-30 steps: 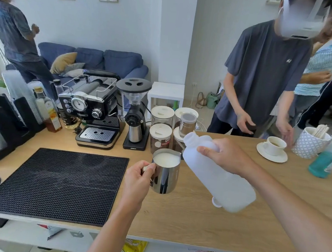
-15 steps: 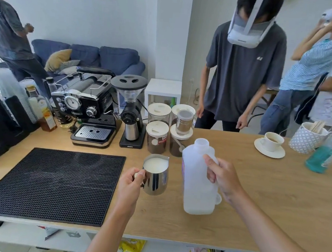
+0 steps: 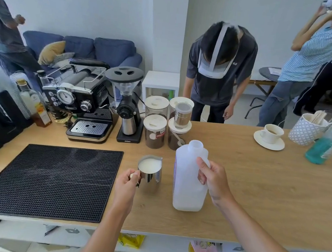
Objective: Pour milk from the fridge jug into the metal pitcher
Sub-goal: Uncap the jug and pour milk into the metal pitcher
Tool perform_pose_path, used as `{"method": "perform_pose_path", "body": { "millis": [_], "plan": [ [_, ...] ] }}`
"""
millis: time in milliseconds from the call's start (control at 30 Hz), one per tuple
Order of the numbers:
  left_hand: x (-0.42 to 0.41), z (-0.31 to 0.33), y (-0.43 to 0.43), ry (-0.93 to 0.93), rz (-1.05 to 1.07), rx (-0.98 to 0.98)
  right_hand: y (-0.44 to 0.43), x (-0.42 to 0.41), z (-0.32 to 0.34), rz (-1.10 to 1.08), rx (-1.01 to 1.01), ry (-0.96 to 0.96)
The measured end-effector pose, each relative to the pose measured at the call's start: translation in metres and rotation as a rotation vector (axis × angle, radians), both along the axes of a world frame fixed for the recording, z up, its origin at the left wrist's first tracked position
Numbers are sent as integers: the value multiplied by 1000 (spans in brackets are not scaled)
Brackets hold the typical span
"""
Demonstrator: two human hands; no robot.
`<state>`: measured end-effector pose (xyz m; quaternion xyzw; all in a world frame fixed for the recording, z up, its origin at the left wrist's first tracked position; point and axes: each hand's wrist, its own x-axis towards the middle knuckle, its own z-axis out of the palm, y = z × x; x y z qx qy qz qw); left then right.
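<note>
Wooden counter (image 3: 255, 194) underneath as the base, so work down onto that. Grips the white plastic milk jug (image 3: 185, 190) high on its right side with the right hand (image 3: 214, 180), fingers curled round the handle part below the shoulder; holds it upright and uncapped, seemingly with its base on the wood. Pinches the handle of the metal pitcher (image 3: 151, 175) with the left hand (image 3: 126, 182), just left of the jug and apart from it; cannot tell whether resting or barely lifted. Looks poured already, with white milk (image 3: 149, 164) close to the rim. Judging by that level, add no more. Keep the pitcher level and move it slowly to avoid slopping over the spout. Release the jug only once fully settled, then look for its cap, not in view. Consider the black rubber mat (image 3: 52, 180) at the left as a landing spot. Steer clear of the coffee canisters (image 3: 154, 133), grinder (image 3: 125, 106) and espresso machine (image 3: 79, 102) behind, and of the cup and saucer (image 3: 269, 135) well apart at far right.
</note>
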<state>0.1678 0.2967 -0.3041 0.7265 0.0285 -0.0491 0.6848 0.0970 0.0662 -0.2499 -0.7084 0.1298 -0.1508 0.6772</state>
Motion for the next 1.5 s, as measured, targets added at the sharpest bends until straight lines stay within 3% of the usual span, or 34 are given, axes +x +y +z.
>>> {"method": "perform_pose_path", "body": {
  "millis": [933,1500],
  "plan": [
    [16,-35,6,10,16,-29,2,15,-15,6,-32,-54],
    [25,-42,11,110,45,100,5,2,-22,33,-144,-62]
  ]
}}
